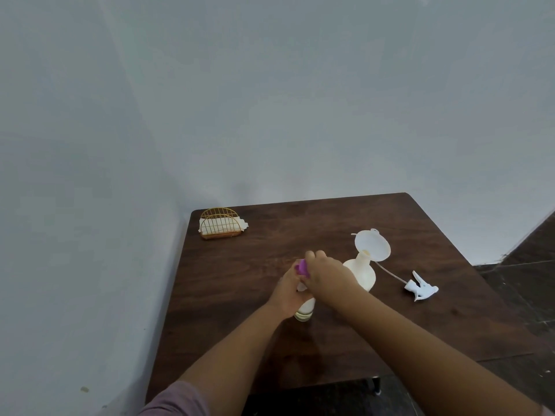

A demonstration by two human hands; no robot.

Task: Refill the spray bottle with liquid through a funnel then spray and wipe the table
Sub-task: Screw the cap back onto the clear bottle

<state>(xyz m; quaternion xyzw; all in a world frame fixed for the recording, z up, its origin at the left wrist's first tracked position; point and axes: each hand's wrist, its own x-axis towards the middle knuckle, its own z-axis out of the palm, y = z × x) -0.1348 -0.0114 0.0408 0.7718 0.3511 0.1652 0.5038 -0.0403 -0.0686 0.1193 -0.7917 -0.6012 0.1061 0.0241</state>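
Your left hand grips the clear refill bottle standing on the dark wooden bench; your right hand grasps its purple cap. Steady the base, twist smoothly, beside the white funnel-topped spray bottle.

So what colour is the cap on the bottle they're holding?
Purple. The cap shows best in the head view, between the right hand and left hand.
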